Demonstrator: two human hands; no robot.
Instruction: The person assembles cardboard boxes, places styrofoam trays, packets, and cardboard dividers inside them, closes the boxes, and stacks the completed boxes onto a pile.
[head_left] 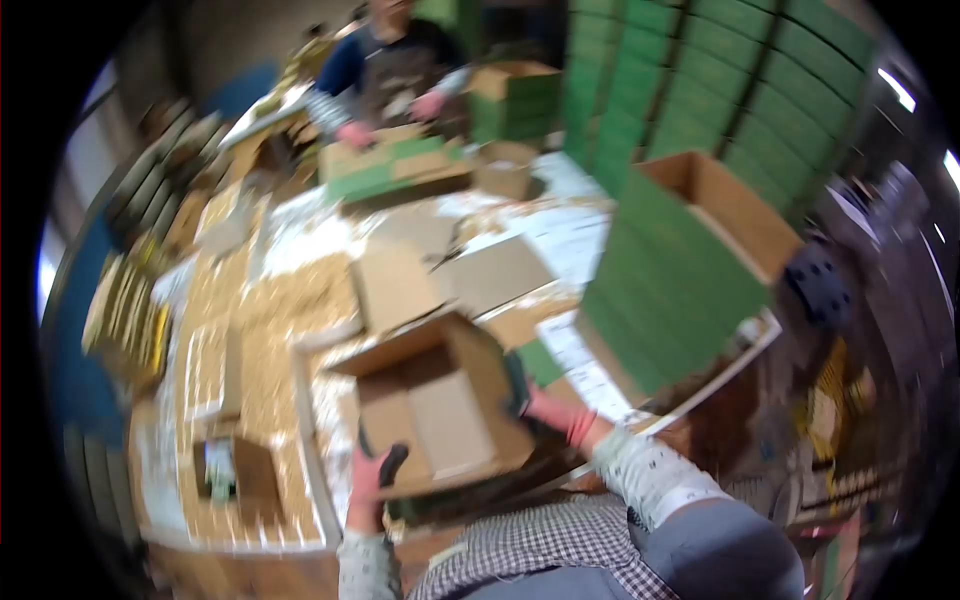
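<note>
An open cardboard box point(440, 410) tilts at the front edge of the work table, its empty inside facing up towards me. My left hand point(375, 470), in a pink glove with dark fingers, grips its near left side. On the right side of the box, my right hand point(535, 395) is closed on the wall, in the same kind of glove. Flat cardboard pieces point(395, 288) lie just behind the box. A tall green box point(670, 280) with an open top stands to the right.
Across the table a co-worker point(390, 75) in pink gloves touches a flat green and brown box point(395, 170). Stacked green boxes point(700, 80) rise at the back right. A small open box point(238, 475) sits at the front left, and cardboard stacks point(125, 320) stand far left.
</note>
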